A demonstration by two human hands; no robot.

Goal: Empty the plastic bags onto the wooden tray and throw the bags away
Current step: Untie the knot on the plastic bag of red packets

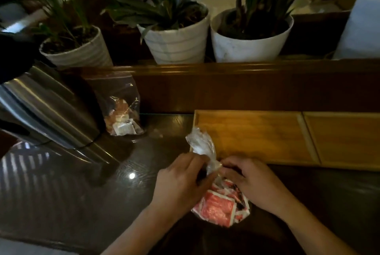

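A clear plastic bag of red and white packets (218, 207) rests on the dark counter just in front of the wooden tray (257, 135). Its twisted neck sticks up between my hands. My left hand (181, 180) pinches the neck from the left, and my right hand (248, 178) grips it from the right. The tray has two compartments with nothing in them. A second clear bag with orange and white packets (121, 117) leans upright at the back left, next to a metal appliance.
A shiny metal appliance (47, 106) with a cord stands at the left. A raised wooden ledge (226, 70) runs behind the tray, carrying several white plant pots (176, 43). Dark counter surface lies open at the front left.
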